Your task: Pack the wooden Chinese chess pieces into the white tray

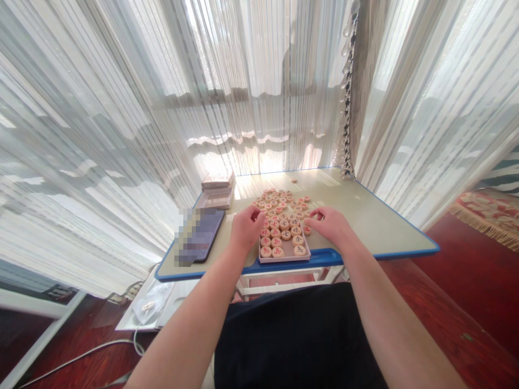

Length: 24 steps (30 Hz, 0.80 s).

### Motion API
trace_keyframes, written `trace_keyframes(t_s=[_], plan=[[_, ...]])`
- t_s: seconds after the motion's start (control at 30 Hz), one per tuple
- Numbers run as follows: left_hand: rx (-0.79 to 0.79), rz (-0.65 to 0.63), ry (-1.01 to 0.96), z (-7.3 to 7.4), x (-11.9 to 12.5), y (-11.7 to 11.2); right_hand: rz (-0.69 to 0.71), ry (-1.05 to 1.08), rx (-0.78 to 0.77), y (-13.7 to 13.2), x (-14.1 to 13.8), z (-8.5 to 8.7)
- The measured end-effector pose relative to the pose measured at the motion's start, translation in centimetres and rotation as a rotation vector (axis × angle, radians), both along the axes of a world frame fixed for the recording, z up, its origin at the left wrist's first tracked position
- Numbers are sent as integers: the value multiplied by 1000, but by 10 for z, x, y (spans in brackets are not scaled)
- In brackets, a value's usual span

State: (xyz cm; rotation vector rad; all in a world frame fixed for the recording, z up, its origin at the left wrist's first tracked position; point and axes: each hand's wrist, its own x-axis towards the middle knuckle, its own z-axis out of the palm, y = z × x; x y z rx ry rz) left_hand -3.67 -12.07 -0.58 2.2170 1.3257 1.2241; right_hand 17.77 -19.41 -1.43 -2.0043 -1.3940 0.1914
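Note:
A shallow white box [284, 258] lies at the near edge of a small beige table [373, 221] with a blue rim. Round wooden chess pieces [281, 233] with red and black characters fill part of the box. More such pieces [279, 202] lie loose on the table behind it. My left hand [245, 227] rests at the box's left side, fingers curled, fingertips on pieces near the box's far left corner. At the box's right side is my right hand [330, 222], its fingers bent and pinching at pieces by the far right corner.
A dark phone [200, 237] lies on the table's left part. Behind it stands a stack of flat boxes [217, 192]. One lone piece [293, 180] sits near the far edge. Sheer curtains surround the table. A white low stand with a cable is on the red floor at left.

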Motion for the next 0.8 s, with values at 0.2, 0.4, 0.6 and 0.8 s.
trace_keyframes(t_s=[0.2,0.4,0.6,0.8], plan=[[-8,10,19,0,0,0,12,-10,-27,0,1,0],[-18,6,18,2,1,-2,14,21,-35,-1,2,0],[-30,-4,18,2,0,-3,98,-15,-58,-1,3,-1],[-31,-15,19,2,0,-4,111,-29,-49,-1,4,-1]])
